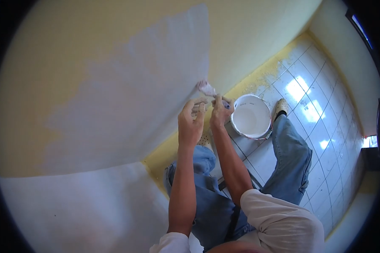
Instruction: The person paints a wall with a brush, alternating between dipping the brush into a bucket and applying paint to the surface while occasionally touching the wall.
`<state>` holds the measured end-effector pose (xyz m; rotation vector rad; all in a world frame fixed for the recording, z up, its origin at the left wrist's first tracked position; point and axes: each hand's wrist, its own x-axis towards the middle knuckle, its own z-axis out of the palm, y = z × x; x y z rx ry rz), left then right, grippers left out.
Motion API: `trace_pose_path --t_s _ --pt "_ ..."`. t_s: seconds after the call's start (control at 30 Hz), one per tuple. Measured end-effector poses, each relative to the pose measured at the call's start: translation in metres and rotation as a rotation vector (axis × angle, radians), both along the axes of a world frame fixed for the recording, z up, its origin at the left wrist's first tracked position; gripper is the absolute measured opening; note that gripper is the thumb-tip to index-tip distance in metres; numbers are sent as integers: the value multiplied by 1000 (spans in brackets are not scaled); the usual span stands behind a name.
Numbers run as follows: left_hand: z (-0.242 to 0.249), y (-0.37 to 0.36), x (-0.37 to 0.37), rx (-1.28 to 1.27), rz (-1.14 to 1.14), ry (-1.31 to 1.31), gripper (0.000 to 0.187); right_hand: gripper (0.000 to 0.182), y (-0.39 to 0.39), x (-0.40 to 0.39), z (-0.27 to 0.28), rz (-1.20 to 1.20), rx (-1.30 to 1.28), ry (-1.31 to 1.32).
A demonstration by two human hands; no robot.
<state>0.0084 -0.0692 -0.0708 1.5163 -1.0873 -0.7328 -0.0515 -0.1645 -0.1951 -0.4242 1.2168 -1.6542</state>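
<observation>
My right hand (222, 111) is closed around the handle of a paintbrush (206, 87). The brush head is coated in white paint and points up and left, at the painted part of the wall (156, 80). Whether the bristles touch the wall is hard to tell. Just left of it, my left hand (192, 121) has its fingers curled in toward the thumb, close to the brush; anything between the fingertips is too small to make out. Pale smears mark the fingers of both hands. A white bucket (252, 116) with whitish contents stands on the floor, right of my right hand.
Yellow wall (67, 71) surrounds the whitish patch, and another whitish wall (84, 211) meets it at lower left. Yellow edging (240, 80) runs along the wall's foot. The tiled floor (325, 126) carries paint specks. My legs in jeans (287, 160) straddle the area near the bucket.
</observation>
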Motion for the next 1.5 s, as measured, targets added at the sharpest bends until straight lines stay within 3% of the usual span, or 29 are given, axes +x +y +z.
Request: trace_pose_path --t_s 0.1,0.2,0.37,0.47,0.57,0.63,0.77,0.87,0.9,1.03,1.1,1.17,1.27,1.37,1.5 --pt "4 0 -1 36 3 -31 23 17 2 -7 -10 18 35 68" --pt "-1 -1 -1 -3 -7 -38 23 17 -5 -10 20 32 -45 115" --pt "6 -1 -4 24 -10 21 23 15 -18 -18 112 50 -239 -84" --pt "9 -1 -6 28 5 48 23 14 -19 -21 132 4 -327 -251" --pt "9 -1 -7 2 5 41 23 14 -16 -28 117 -11 -343 -423" --pt "9 -4 -6 -7 -7 27 24 17 -20 -26 78 -3 -331 -544" --pt "-4 -4 -4 -19 -38 -10 27 28 -7 -5 -3 58 -88 -314" --pt "-9 -6 -3 -24 -38 -20 26 25 9 -7 -42 34 62 -229" --pt "-8 -6 -4 -18 -35 -17 26 27 14 -14 -34 24 183 -190" --pt "-2 -3 -7 -27 -37 12 25 35 15 -15 -57 -29 155 -19" --pt "-2 -4 -7 -57 -62 11 24 41 7 -7 -47 -29 126 -103" --pt "-3 -3 -5 -39 -54 26 24 41 2 -11 -18 73 132 -28" --pt "0 0 -6 -26 -42 57 26 48 3 -20 36 25 -47 -329" --pt "4 1 -8 -27 -34 54 27 49 12 -33 50 -18 -105 -445" --pt "6 2 -7 -19 -36 49 27 46 19 -38 9 23 -36 -343"
